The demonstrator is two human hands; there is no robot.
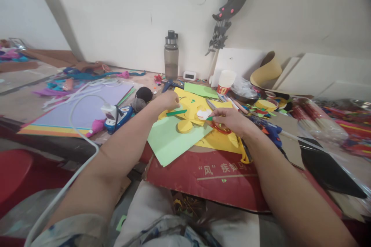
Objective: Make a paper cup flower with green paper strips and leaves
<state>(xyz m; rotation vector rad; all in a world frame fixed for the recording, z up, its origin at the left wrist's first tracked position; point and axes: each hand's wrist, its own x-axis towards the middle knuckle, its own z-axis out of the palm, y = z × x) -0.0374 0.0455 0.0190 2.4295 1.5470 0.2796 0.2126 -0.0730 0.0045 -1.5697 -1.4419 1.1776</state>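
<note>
My left hand (170, 101) is curled closed over the yellow paper; whatever its fingers hold is hidden. Just below it lies a dark green paper strip (176, 113). My right hand (227, 119) pinches a small green paper piece (209, 118) at its fingertips. Beside those fingertips is a white round piece (203, 114) with a red mark. A yellow disc (184, 126) rests on the light green sheet (171, 144) between my forearms. Under my right hand shows a red ring (222, 128), and yellow-handled scissors (245, 155) lie by my right wrist.
A red cardboard board (179, 177) lies beneath the papers. A bottle (171, 60), a small clock (189, 75) and a paper cup (225, 82) stand behind. To the right are a blue glue gun (271, 131) and wrapped sticks (319, 121); left, a power strip (118, 119) with a white cable.
</note>
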